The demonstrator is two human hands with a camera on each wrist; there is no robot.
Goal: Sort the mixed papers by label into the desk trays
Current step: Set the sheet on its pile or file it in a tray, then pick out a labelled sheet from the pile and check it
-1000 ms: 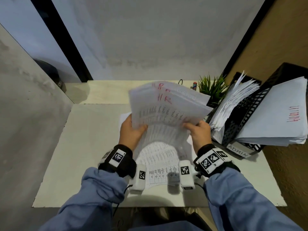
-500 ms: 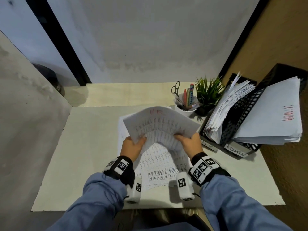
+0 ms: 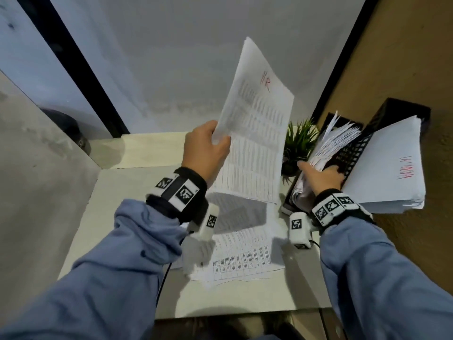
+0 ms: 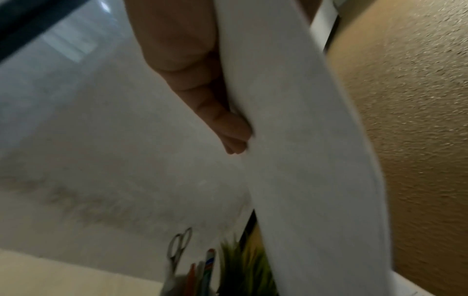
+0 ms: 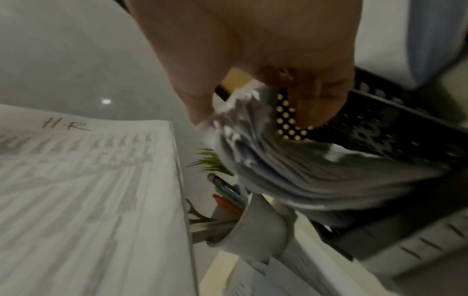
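Observation:
My left hand pinches the lower left edge of a printed sheet marked HR in red and holds it upright above the desk. The left wrist view shows curled fingers behind the sheet. My right hand is at the black mesh trays. Its thumb lies on the fanned paper stack in the nearer tray and its fingers on the mesh wall. The right wrist view shows that stack squeezed between thumb and fingers. A loose pile of printed sheets lies on the desk.
The farther tray holds a thick stack marked ADMIN. A small green plant and a white cup of pens and scissors stand just left of the trays. The pale desk meets walls at the left and back.
Both hands held the sheets low over the desk before. Now the left hand alone has raised the HR sheet up and to the right, and the right hand has let go and moved to the tray stack.

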